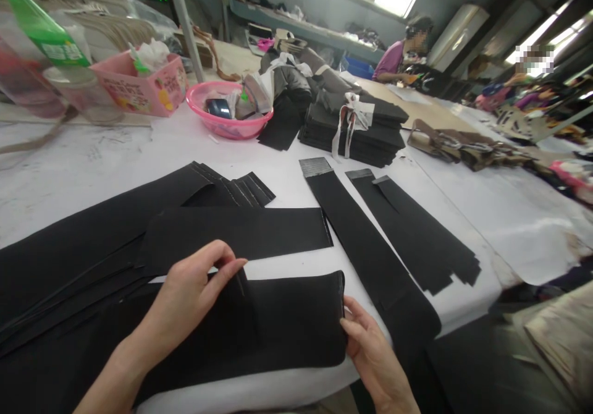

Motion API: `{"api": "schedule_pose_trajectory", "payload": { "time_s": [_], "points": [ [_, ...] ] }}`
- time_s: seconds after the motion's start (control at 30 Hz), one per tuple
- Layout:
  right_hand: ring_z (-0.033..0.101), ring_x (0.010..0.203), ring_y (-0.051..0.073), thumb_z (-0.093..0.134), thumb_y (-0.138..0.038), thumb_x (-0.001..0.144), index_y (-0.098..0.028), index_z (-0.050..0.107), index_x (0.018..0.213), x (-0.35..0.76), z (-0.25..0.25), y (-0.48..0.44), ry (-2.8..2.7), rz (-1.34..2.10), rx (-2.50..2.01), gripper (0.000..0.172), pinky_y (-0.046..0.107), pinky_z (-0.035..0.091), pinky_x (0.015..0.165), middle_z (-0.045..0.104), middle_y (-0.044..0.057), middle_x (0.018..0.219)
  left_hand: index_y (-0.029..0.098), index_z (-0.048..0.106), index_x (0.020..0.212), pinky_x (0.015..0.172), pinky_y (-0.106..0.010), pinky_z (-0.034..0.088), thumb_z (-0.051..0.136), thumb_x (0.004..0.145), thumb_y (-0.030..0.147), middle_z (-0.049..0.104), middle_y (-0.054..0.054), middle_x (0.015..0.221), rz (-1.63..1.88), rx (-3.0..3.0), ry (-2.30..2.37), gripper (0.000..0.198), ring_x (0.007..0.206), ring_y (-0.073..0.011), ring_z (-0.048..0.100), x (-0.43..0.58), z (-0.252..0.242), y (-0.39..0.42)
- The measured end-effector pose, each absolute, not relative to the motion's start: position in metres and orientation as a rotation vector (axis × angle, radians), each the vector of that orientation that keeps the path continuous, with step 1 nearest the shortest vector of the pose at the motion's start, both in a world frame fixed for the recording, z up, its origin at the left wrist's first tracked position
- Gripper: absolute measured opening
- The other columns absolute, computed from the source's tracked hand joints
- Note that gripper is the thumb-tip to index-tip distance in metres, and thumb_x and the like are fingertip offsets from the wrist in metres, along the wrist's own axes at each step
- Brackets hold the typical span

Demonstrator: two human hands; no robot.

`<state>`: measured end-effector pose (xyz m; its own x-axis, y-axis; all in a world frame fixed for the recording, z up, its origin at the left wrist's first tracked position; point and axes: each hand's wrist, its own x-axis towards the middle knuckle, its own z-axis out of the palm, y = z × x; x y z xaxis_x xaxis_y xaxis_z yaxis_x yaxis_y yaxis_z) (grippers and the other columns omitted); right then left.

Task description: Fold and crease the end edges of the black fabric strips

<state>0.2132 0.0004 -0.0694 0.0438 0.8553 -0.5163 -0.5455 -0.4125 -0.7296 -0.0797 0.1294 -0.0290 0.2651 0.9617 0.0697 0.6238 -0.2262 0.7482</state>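
The left hand (197, 284) extended from the near left with its forearm slanting over black material, wrist bent and knuckles raised, its thumb and forefinger pinching a raised black fold (241, 280) by the far long side of the near black panel (296, 321); whether the fold belonged to that panel or to another layer could not be told. The right hand (370, 346) pointed inward from the near edge of the tabletop (157, 148), thumb and fingers gripping the panel's right short end. The panel lay by that near edge, with a band of white surface on its near side. Toward the far edge lay a second black panel (236, 232), roughly parallel, a narrow white gap parting the two near their right ends. On the left, a broad black pile (88, 228) covered the tabletop's near left part. To the right, a long black strip (356, 235) slanted down to the near edge, leaving little room beside the right hand, and a shorter pile of black strips (417, 235) lay past it. Wider white surface showed beyond the panels, up to a pink basin (227, 131) and a tied black stack (319, 126) toward the far edge
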Motion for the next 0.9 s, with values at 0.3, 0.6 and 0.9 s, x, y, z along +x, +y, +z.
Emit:
{"api": "schedule_pose_trajectory", "payload": {
  "time_s": [0.3, 0.6, 0.9],
  "points": [
    [0.065, 0.082, 0.019, 0.073, -0.029, 0.083, -0.024, 0.064, 0.122, 0.236, -0.058, -0.022, -0.459, 1.577, -1.385, 0.041, 0.025, 0.052, 0.064, 0.069, 0.006, 0.109, 0.018, 0.055, 0.094, 0.062, -0.031, 0.038, 0.042, 0.098, 0.04, 0.059, -0.005, 0.091, 0.478, 2.497, 1.957, 0.026, 0.073, -0.0222, 0.056, -0.068, -0.034, 0.18],
    [0.063, 0.097, 0.023, 0.065, -0.026, 0.086, -0.026, 0.061, 0.13, 0.242, -0.065, -0.016, -0.87, 1.271, -1.6, 0.044, 0.033, 0.051, 0.089, 0.067, 0.004, 0.114, 0.013, 0.059, 0.118, 0.09, -0.042, 0.047, 0.048, 0.095, 0.029, 0.055, -0.015, 0.121, 0.098, 2.75, 1.6, 0.03, 0.108, -0.0312, 0.056, -0.061, -0.067, 0.164],
    [0.056, 0.115, 0.027, 0.055, -0.035, 0.094, -0.025, 0.055, 0.135, 0.229, -0.065, -0.009, -0.916, 1.163, -1.614, 0.042, 0.037, 0.044, 0.101, 0.063, 0.006, 0.123, 0.017, 0.056, 0.124, 0.105, -0.048, 0.043, 0.048, 0.097, 0.038, 0.05, -0.014, 0.134, 0.331, 2.639, 1.371, 0.036, 0.124, -0.0306, 0.049, -0.062, -0.058, 0.126]
  ]
}}
